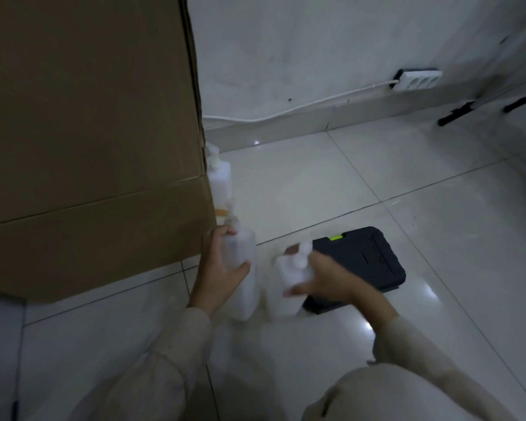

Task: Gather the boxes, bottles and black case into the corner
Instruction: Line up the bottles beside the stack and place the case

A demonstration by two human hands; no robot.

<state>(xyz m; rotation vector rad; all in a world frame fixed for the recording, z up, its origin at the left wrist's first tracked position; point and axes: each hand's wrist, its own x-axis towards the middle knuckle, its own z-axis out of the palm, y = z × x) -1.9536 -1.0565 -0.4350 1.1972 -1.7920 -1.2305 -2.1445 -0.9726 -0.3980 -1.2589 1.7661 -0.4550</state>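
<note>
- I see a large brown cardboard box filling the left, with 1 white pump bottle beside its corner.
- My left hand wraps a translucent white bottle; my right hand clasps another white bottle, beside the flat black case.
- Glossy white floor tiles, white wall, a white power strip.

Looks like a bare storeroom or back room — glossy white tile floor, scuffed white wall, big cardboard box on the floor, power strip with cable trailing along the skirting — dim light
</note>
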